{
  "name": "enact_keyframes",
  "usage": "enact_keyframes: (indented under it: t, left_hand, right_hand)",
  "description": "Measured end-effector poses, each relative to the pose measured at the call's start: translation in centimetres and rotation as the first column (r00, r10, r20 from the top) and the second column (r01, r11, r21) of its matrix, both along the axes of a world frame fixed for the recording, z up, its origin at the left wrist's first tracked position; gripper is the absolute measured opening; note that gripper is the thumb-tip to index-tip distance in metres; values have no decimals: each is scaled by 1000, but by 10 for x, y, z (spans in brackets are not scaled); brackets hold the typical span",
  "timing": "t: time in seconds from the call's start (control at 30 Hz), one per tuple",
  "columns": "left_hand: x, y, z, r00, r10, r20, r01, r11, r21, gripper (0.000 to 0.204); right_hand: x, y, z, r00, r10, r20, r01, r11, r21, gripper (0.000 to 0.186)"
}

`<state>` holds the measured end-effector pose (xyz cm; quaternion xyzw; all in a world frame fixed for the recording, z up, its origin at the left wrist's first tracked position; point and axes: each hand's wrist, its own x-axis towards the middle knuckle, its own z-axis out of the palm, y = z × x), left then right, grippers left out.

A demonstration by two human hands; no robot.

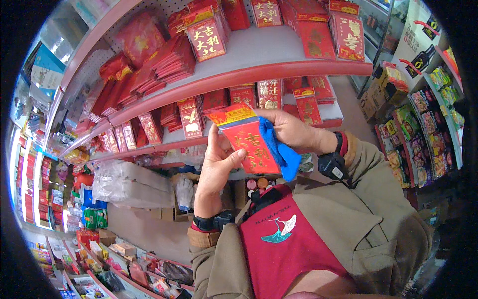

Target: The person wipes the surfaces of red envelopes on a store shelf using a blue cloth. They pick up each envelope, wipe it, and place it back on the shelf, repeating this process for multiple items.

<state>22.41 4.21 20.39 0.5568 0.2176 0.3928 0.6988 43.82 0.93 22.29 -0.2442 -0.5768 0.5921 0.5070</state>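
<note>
My left hand [215, 164] grips a pack of red envelopes [254, 144] with gold characters and a yellow header, its thumb lying on the pack's front. My right hand [294, 129] is closed on a bright blue cloth [284, 162], which is pressed to the pack's right edge and hangs down below the hand. The right fingertips are mostly hidden behind the pack and cloth. The pack is held up at chest height, tilted, before the lower shelf.
Tiered shelves [328, 70] of red envelope packs stand in front. Snack racks [418, 134] and cartons [378, 94] are at the right. Plastic-wrapped bundles [127, 182] lie below the shelves at left, and low divided bins [124, 264] hold goods at lower left.
</note>
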Motion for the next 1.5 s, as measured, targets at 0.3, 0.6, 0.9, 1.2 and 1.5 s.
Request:
enact_keyframes:
  t: [0.3,0.6,0.9,1.2,1.5]
  left_hand:
    - [4,3,2,1000,28,-13,-26,996,82,64]
    - [16,18,24,1000,18,-15,-15,984,178,34]
    - [21,99,125,932,329,-153,-129,693,709,22]
    - [40,219,186,864,350,-362,14,702,712,21]
    - [63,269,179,733,321,-599,53,852,521,25]
  right_hand:
    - [17,-7,-19,864,-232,448,103,950,294,53]
    - [41,-37,-2,864,-6,503,53,996,-78,43]
    - [94,-81,-21,844,-233,483,302,951,-69,37]
    - [134,-135,-50,746,-510,427,616,773,-153,32]
    - [136,-155,-52,745,-600,291,665,701,-258,33]
